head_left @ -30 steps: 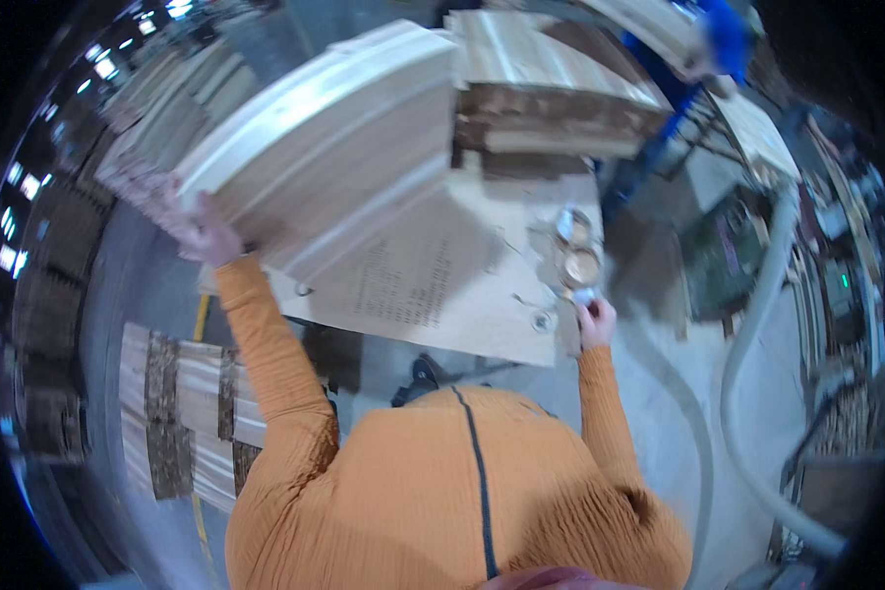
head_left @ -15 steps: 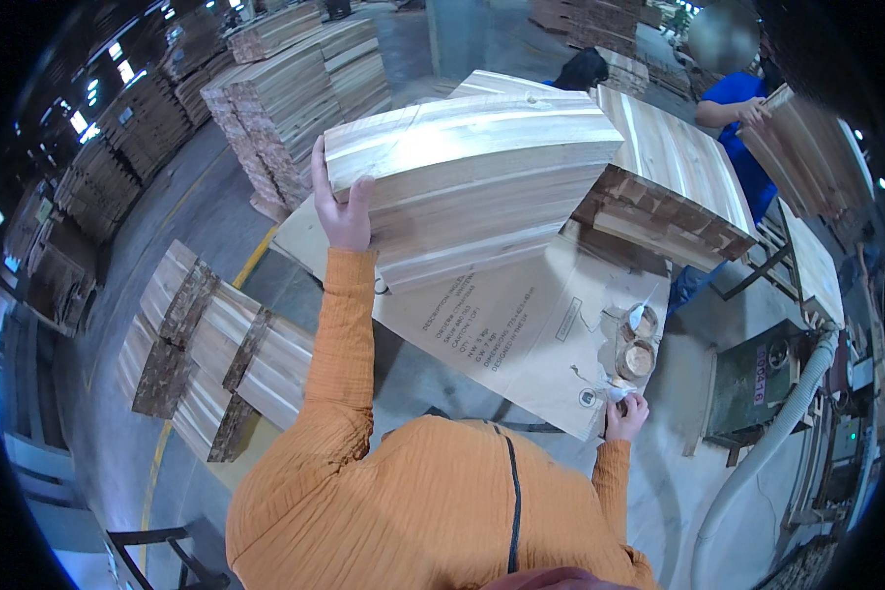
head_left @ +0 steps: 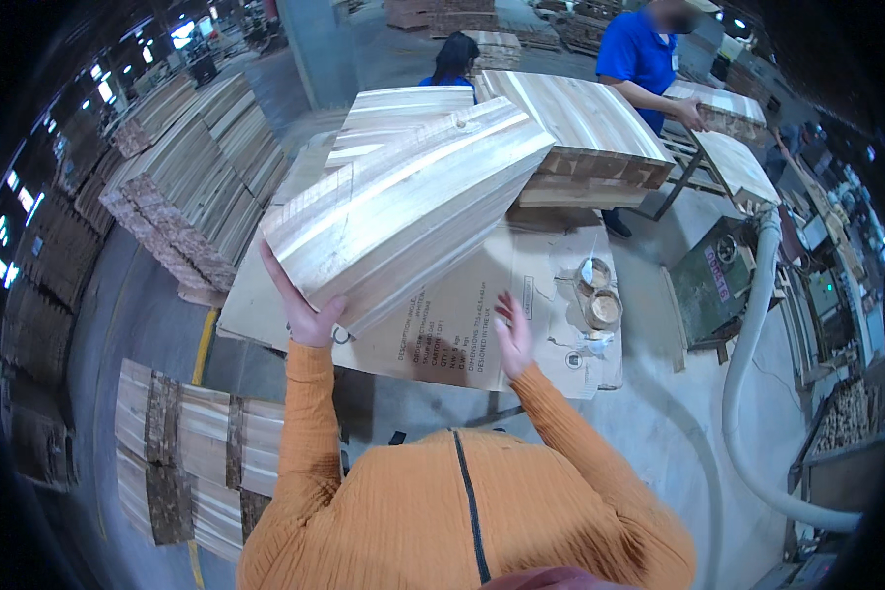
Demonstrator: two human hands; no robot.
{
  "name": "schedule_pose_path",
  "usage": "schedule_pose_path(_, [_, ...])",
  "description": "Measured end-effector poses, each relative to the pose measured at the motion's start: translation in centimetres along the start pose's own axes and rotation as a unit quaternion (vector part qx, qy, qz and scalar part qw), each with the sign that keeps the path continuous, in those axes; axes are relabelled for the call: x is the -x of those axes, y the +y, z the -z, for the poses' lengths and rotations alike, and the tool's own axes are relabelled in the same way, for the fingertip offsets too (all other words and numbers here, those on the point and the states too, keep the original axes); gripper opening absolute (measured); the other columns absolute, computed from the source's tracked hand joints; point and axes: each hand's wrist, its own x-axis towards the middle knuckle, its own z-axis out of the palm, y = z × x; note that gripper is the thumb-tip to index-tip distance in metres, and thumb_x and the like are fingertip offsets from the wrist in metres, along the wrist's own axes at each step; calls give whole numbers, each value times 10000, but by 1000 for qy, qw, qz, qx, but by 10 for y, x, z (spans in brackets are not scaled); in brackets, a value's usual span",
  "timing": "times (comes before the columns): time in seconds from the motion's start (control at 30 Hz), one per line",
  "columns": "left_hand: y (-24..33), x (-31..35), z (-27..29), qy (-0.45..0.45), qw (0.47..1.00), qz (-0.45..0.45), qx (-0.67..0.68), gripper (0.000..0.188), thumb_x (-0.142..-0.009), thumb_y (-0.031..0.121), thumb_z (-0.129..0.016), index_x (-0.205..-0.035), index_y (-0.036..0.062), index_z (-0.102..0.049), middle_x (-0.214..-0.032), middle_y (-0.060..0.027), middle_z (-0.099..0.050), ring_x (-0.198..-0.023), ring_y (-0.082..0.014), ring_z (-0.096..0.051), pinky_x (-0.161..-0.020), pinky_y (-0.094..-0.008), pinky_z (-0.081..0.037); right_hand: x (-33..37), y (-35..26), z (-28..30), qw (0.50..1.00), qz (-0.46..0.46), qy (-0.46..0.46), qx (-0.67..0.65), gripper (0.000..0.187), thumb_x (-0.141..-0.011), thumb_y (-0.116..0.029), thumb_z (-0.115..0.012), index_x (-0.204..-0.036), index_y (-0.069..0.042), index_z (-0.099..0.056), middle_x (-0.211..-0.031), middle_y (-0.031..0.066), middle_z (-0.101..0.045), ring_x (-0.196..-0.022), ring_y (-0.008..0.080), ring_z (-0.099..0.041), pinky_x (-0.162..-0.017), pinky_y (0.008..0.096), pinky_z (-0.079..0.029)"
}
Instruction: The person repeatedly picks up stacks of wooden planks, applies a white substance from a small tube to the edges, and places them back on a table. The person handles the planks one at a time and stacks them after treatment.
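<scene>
Wooden panel point(head_left: 413, 202) slants across the upper centre of the frame, its left end clasped in the left hand point(head_left: 310, 318), while the empty right hand point(head_left: 513, 341) spreads near the cardboard point(head_left: 472, 280), seemingly a repositioning step whose next move likely calls for a two-handed grip.

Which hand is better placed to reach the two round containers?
Probably the right hand: it looks empty, open and nearer the round containers, while the left hand holds the wooden piece.

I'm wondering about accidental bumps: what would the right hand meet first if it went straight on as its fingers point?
Probably the wooden board that the left hand holds, though depth is unclear.
</scene>
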Motion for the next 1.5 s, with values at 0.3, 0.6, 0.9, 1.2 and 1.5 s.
schedule_pose_path(0.3, [-14,54,5,-25,995,-62,-79,1209,-549,446,-765,-1385,-39,-40,-1388,-218,-195,-1271,-307,-260,-1032,-407,-237,-51,-43,-120,976,-51,157,-139,546,-941,-358,-333,-1379,-53,-222,-1384,123,-313,-1222,242,-368,-955,375,-351])
schedule_pose_path(0.6, [3,96,-27,-45,999,-12,23,1101,-573,553,-733,-1312,-35,-166,-1252,-195,-276,-1157,-307,-343,-952,-410,-318,-27,49,-122,987,-103,53,-114,505,-922,-332,-358,-1313,-15,-313,-1256,129,-442,-1107,235,-467,-916,396,-384])
schedule_pose_path(0.9, [-3,56,15,-290,924,-215,-126,692,-654,495,-695,-1136,30,-523,-1069,-150,-550,-991,-307,-498,-903,-420,-353,75,65,-74,959,-238,41,-150,492,-914,-329,-360,-1288,-11,-339,-1230,132,-458,-1092,237,-476,-914,396,-386])
schedule_pose_path(1.2, [-176,50,72,-235,782,573,69,678,-805,596,-451,-1214,56,-473,-1108,-103,-565,-874,-201,-554,-716,-327,-453,137,79,-7,913,-325,189,-162,480,-906,-326,-362,-1264,-6,-364,-1204,135,-474,-1077,238,-484,-911,397,-388])
schedule_pose_path(1.5, [-174,83,-4,-215,685,647,256,684,-823,548,-438,-1252,15,-436,-1163,-127,-558,-993,-255,-573,-840,-364,-468,103,79,56,885,-289,322,-171,470,-898,-323,-364,-1240,-2,-389,-1178,137,-490,-1062,240,-493,-908,397,-390])
